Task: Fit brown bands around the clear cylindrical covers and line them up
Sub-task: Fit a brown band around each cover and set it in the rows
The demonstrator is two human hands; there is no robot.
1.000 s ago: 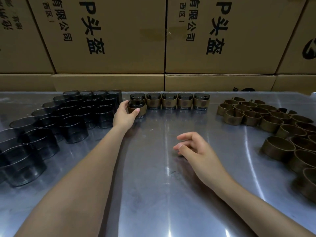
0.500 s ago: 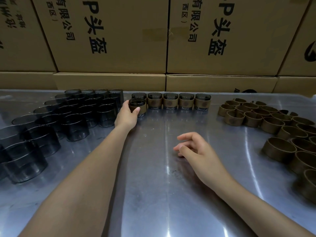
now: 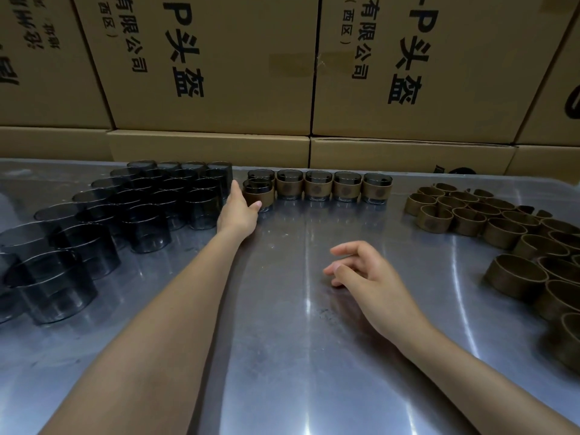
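the banded cover (image 3: pixel 259 193) stands at the far side of the metal worktop (image 3: pixel 282 340), just in front of the leftmost piece of a row of banded covers (image 3: pixel 318 185) that runs to the right along the back edge. it is a clear, smoke-tinted cylinder with a brown band wrapped around its middle, upright, its open rim facing up. the left hand (image 3: pixel 237 211) reaches out to it with the arm stretched forward: the thumb lies against the near right side of the band and the fingers curve round its left side, so the hand is clamped on this cover. whether the cover sits fully on the worktop or is slightly raised cannot be told.

to the left of that hand stands a dense group of bare clear covers (image 3: pixel 131 211), upright in rows that spread toward the near left edge. on the right side lies a heap of loose brown bands (image 3: pixel 502 227), standing on edge as open rings, touching one another.

the right hand (image 3: pixel 368 276) rests near the middle of the worktop, well apart from both groups, fingers loosely curled and apart, holding nothing. stacked cardboard boxes (image 3: pixel 219 73) with black printed characters form a wall behind the worktop.
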